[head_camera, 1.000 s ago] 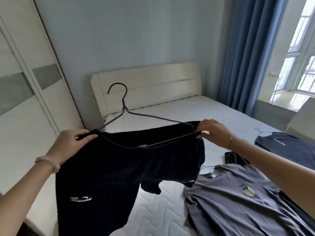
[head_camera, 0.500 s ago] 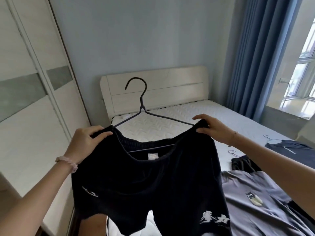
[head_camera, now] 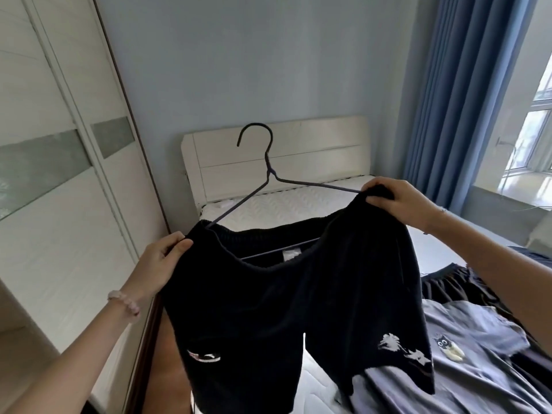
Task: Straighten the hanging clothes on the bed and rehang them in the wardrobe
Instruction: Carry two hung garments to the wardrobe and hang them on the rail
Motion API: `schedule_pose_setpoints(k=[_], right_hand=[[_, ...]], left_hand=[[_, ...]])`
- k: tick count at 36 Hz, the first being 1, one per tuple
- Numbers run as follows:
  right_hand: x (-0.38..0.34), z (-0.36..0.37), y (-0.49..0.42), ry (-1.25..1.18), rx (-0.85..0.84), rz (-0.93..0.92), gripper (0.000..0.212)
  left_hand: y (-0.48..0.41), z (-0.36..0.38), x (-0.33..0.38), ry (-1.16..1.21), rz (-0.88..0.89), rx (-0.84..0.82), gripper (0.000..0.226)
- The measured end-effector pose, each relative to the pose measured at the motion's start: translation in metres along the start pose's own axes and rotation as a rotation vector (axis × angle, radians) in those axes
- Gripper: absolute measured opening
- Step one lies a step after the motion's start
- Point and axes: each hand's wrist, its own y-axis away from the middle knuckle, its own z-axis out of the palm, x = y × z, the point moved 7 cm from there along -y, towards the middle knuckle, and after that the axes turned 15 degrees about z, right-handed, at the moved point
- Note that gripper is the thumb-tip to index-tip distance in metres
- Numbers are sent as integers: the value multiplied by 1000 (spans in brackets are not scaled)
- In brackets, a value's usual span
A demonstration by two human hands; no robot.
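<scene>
A pair of black shorts [head_camera: 286,300] with white prints on both legs hangs on a dark wire hanger [head_camera: 268,171], held up over the bed. My left hand [head_camera: 162,259] pinches the left end of the waistband. My right hand [head_camera: 397,201] grips the right end of the waistband, where the hanger's arm ends. The hook points up and left, in front of the white headboard [head_camera: 298,156]. The closed white wardrobe [head_camera: 59,180] stands to my left.
On the bed [head_camera: 286,207] at my right lie a grey T-shirt with an owl print [head_camera: 466,363], a black garment [head_camera: 448,288] and a dark blue one [head_camera: 534,258]. Blue curtains [head_camera: 460,97] and a window [head_camera: 534,115] are at the far right. Wooden floor [head_camera: 167,369] runs between bed and wardrobe.
The shorts have been lifted and spread, with both legs now hanging straight. Both hands rose, the right one most. The view has turned left toward the wardrobe.
</scene>
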Motion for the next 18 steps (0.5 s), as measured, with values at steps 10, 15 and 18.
schedule_pose_setpoints(k=[10, 15, 18], right_hand=[[7, 6, 11, 51, -3, 16, 18], [13, -3, 15, -6, -12, 18, 16], [12, -4, 20, -72, 2, 22, 16]], left_hand=[[-11, 9, 3, -62, 31, -57, 35], [-1, 4, -2, -34, -7, -11, 41], [6, 5, -3, 20, -55, -25, 45]])
